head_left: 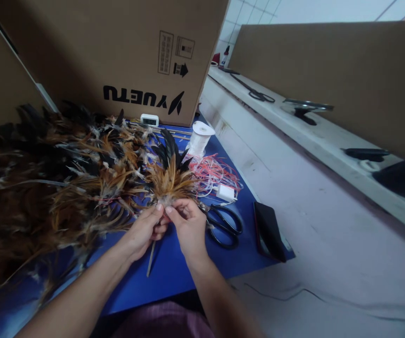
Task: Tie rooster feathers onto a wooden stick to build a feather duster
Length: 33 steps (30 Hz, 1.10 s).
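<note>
A bunch of brown and black feathers [170,180] stands fanned out on a thin stick [150,260], whose lower end pokes out below my fingers. My left hand [149,227] is closed round the stick just under the feathers, thumb up against their fluffy base. Beside it, my right hand [188,223] pinches the same base between thumb and fingers. Whether a tie or strip lies between the fingertips is too small to tell. Close to my right hand lie black-handled scissors [228,225], their blades partly hidden.
Loose feathers [93,173] heap over the table's left. Behind stand a large cardboard box [135,56] and a small white digital display [149,120]. At right are a white spool [201,138], red and white strips [216,173], a white charger [225,192], a phone [269,230] and a ledge [279,105].
</note>
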Available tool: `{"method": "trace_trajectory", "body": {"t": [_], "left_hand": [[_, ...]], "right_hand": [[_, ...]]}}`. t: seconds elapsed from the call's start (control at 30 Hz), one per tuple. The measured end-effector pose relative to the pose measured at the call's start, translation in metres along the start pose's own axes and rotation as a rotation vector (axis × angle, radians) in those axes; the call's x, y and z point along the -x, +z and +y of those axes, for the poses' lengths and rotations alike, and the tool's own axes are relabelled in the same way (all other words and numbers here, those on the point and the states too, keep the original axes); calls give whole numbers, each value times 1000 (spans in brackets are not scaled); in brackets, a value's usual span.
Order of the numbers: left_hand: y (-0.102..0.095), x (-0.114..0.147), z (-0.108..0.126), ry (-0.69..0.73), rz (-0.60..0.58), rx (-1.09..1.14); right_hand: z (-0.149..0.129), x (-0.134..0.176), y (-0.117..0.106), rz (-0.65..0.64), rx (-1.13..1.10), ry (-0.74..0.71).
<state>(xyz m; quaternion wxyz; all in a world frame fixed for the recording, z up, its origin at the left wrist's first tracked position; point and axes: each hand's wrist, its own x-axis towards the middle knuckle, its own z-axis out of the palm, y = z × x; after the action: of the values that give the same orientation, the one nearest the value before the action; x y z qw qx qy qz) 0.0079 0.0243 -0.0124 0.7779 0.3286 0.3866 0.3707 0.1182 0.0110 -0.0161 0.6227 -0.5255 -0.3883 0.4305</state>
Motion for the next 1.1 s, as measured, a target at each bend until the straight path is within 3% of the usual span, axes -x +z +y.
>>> {"method": "trace_trajectory", "body": {"t": [0.2,0.6,0.83,0.93,1.1], "left_hand": [[-1,-1,-1,-10,-28,-13],[3,1,-4,22,-52,-86],[8,7,-2,52,3,-201],[11,11,2,132,62,-312],[12,14,12,416,177,-673]], "right_hand": [[6,-8,-3,-39,-88,50],[2,-11,-12,-219,-324,346],[-7,-7,-17,-245,-305,316],[-12,-3,-20,-243,-266,296],[-18,3,-25,-289,-285,257]]}}
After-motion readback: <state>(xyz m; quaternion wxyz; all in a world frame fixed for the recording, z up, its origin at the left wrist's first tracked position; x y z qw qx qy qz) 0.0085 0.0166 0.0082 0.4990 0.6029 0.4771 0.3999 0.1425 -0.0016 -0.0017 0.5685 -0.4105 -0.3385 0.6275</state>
